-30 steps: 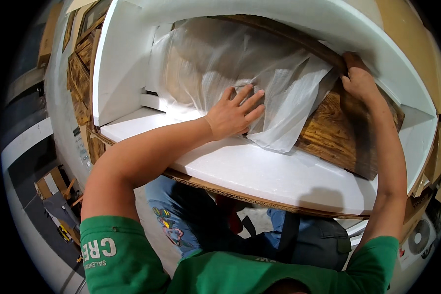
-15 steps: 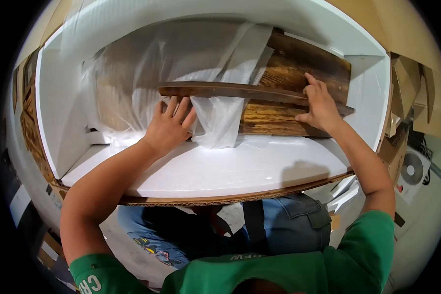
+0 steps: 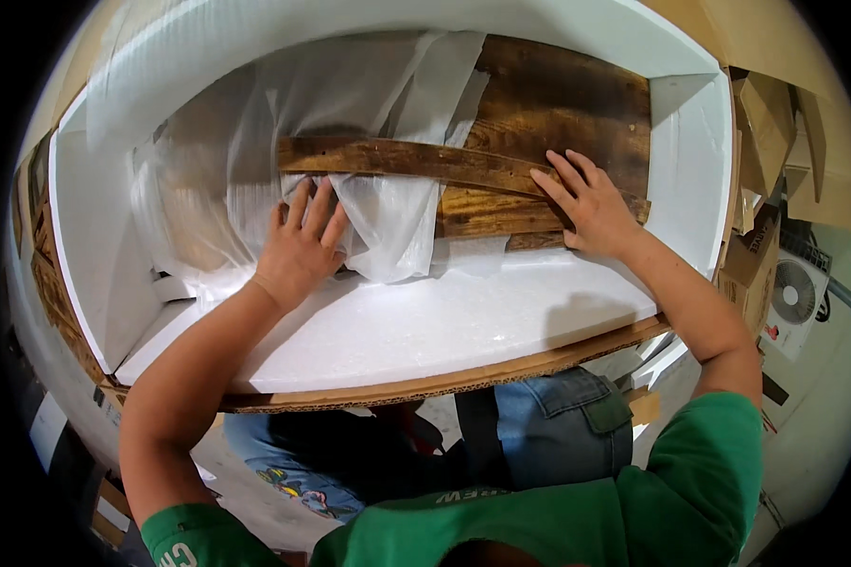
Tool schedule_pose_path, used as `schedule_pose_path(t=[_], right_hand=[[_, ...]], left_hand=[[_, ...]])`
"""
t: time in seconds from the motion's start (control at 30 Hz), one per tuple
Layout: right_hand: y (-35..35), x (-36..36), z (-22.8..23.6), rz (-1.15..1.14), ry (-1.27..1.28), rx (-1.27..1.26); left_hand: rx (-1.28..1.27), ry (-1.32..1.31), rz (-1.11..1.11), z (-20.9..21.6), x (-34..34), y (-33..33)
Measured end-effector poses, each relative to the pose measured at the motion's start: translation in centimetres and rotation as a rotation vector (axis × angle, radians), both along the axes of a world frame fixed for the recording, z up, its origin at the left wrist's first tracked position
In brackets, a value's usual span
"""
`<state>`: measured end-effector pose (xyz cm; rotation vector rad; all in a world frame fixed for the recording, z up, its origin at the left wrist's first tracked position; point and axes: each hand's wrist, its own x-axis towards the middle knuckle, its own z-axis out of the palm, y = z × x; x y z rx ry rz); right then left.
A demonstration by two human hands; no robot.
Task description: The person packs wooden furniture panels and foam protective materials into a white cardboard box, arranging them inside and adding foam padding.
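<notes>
A narrow dark-brown wooden strip (image 3: 407, 158) lies lengthwise over larger wooden boards (image 3: 563, 104) in a foam-lined box. My left hand (image 3: 300, 241) has its fingers spread, their tips at the strip's near edge close to its left end. Toward the strip's right end, my right hand (image 3: 591, 203) rests with its fingers apart and fingertips on the wood. Translucent white wrapping sheet (image 3: 388, 222) covers the left part of the boards and passes beneath the strip. Neither hand is closed around anything.
White foam walls (image 3: 686, 170) line the box on its sides, and a thick foam slab (image 3: 425, 326) runs along the near side. A cardboard edge (image 3: 444, 386) borders it before my legs. At the right stand cardboard boxes (image 3: 752, 260) and a fan-like unit (image 3: 796, 291).
The strip has tipped from standing on edge to lying with its broad face up. My right hand's fingers have come down onto it. The whole view has shifted slightly.
</notes>
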<state>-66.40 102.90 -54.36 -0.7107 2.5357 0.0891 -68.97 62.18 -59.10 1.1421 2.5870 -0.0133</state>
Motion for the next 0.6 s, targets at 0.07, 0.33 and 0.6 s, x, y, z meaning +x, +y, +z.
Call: schedule_pose_path(t=[0.07,0.33,0.6], right_hand=[[0.2,-0.3,0.1,-0.038,-0.019,-0.047],[1.5,0.1,-0.2,-0.304,-0.172,-0.270],[2.7,1.4,1.9,-0.331,-0.326,-0.372]], left_hand=[[0.025,0.015,-0.013,-0.2,-0.6,0.0],[0.179,-0.004,-0.042,2.1,-2.5,-0.5],[0.308,-0.395,0.541,6.8,-7.7,-5.2]])
